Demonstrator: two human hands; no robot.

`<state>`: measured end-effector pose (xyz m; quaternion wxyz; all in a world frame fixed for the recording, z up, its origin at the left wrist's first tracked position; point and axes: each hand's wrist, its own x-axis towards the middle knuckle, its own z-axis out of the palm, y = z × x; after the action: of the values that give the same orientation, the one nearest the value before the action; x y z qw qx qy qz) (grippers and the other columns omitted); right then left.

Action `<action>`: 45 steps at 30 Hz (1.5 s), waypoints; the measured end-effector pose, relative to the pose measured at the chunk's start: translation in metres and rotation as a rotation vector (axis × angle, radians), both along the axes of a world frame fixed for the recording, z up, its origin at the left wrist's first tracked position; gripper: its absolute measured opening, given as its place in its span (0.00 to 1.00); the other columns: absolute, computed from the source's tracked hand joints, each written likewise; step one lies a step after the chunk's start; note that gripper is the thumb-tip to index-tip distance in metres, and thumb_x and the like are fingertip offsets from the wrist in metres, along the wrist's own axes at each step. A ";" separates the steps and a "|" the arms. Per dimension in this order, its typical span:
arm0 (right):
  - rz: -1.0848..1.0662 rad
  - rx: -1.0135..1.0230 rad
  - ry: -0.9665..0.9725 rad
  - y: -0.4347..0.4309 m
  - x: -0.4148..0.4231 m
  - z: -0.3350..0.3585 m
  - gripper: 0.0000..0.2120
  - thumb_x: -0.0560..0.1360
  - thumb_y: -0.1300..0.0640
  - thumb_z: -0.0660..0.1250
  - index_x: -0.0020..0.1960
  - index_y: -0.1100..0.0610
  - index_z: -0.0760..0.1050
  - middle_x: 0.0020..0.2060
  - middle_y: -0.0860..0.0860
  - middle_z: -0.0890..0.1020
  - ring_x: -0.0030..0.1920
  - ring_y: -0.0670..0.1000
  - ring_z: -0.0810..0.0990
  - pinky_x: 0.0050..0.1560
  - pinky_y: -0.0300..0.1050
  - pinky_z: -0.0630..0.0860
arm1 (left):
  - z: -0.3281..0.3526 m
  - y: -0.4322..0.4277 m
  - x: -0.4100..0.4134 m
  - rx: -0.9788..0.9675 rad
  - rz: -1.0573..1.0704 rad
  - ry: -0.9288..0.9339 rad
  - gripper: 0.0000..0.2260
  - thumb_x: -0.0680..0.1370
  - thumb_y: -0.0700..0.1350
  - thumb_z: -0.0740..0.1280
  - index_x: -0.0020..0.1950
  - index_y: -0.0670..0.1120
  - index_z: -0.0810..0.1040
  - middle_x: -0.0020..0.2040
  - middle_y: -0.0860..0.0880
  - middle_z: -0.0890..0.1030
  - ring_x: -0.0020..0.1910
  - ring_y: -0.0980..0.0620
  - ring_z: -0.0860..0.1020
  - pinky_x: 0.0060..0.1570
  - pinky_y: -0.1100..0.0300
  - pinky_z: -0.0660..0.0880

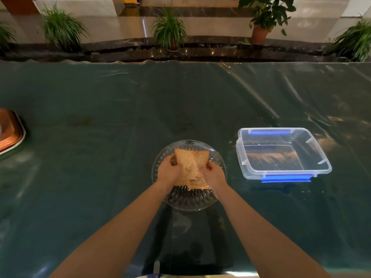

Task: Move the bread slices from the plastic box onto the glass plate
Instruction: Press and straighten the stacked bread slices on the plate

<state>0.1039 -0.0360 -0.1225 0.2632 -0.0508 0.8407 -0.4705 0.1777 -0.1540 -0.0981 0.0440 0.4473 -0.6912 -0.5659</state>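
Brown bread slices [190, 167] lie stacked on the round glass plate [188, 199] near the table's front middle. My left hand [168, 169] grips the stack's left edge and my right hand [213, 173] grips its right edge. The clear plastic box [281, 153] with blue clips stands to the right of the plate, with no bread in it; only crumbs and reflections show on its floor.
The table is covered by a dark green glossy sheet [100, 157]. A copper-coloured tray [10, 131] sits at the left edge. Potted plants [169, 31] line a dark ledge beyond the far table edge.
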 end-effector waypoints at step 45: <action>-0.072 -0.036 0.223 0.015 0.035 -0.002 0.15 0.72 0.59 0.69 0.58 0.60 0.75 0.53 0.55 0.78 0.46 0.46 0.74 0.47 0.36 0.69 | -0.006 0.021 0.026 -0.244 0.023 -0.052 0.17 0.73 0.40 0.65 0.61 0.50 0.76 0.60 0.47 0.77 0.59 0.48 0.75 0.59 0.49 0.76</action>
<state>0.1392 -0.0207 -0.1244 0.1501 -0.0775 0.8575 -0.4860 0.2034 -0.1330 -0.1040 0.0866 0.4612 -0.7506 -0.4652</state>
